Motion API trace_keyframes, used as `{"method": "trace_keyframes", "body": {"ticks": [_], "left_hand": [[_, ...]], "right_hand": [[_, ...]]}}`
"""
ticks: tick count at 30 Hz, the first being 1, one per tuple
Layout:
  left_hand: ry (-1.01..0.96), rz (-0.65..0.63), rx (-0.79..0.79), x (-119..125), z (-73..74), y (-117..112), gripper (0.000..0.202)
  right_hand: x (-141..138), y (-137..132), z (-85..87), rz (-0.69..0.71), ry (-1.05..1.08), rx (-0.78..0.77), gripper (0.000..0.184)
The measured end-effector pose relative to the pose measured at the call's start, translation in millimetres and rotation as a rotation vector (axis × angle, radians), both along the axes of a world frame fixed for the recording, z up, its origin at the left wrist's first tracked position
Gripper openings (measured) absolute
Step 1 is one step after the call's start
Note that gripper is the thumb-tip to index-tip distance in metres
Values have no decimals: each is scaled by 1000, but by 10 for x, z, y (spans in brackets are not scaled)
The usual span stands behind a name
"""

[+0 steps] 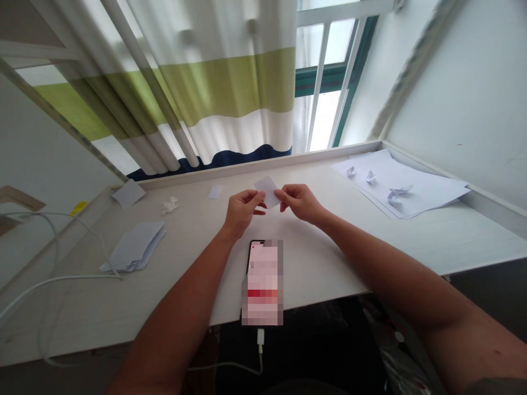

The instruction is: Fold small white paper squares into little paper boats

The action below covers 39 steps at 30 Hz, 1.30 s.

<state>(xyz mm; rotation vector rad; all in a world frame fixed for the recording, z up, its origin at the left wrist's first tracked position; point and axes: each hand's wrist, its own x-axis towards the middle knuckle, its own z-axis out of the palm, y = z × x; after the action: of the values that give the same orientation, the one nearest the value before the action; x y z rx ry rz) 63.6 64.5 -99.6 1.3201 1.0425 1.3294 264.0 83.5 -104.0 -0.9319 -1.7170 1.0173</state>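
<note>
Closest in are the person's two bare forearms, the left forearm (177, 323) rising from the lower left and the right forearm (382, 269) from the lower right. Out at the ends, the left hand (242, 211) and the right hand (300, 202) are pinching a small square of white paper (268, 191) from opposite edges. Both grips are pretty much closed on it, thumbs pressed against curled fingers, and the paper sits up off the desk, tilted, right between the hands.

Just below them, a phone (262, 282) lies on the white desk (329, 258), its screen pixelated out, with a white charging cable (260, 340) hanging off the end past the desk edge. Over on the left there's a loose stack of white paper (135, 247), a crumpled white wad (169, 206), a little paper scrap (214, 192), and another paper square (128, 193) near the back corner. A white cable (53, 280) loops around that side too.

Over on the right, a few small folded paper boats (370, 176) sit on some loose white sheets (428, 186). Behind the desk hangs a green, white and navy striped curtain (230, 93), next to a green-framed window (329, 71).
</note>
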Motion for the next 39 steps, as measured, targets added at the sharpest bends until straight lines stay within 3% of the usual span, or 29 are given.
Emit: {"method": "trace_keyframes", "body": {"ticks": [4, 7, 22, 27, 32, 35, 39], "left_hand": [[93, -41, 50, -23, -3, 2, 40], [148, -60, 73, -32, -17, 0, 38], [91, -52, 75, -28, -35, 15, 37], [-37, -58, 29, -13, -4, 9, 39], [-88, -121, -2, -25, 31, -9, 16], [-89, -130, 2, -41, 25, -3, 14], [-87, -114, 21, -55, 2, 18, 17]], "right_hand": [[-8, 11, -25, 104, 150, -84, 59], [-12, 24, -36, 96, 186, -82, 60], [-4, 31, -38, 176, 247, -128, 53], [12, 26, -45, 207, 346, -222, 44], [43, 22, -8, 248, 383, -243, 22], [62, 24, 8, 291, 357, -251, 15], [97, 33, 9, 342, 388, -267, 36]]}}
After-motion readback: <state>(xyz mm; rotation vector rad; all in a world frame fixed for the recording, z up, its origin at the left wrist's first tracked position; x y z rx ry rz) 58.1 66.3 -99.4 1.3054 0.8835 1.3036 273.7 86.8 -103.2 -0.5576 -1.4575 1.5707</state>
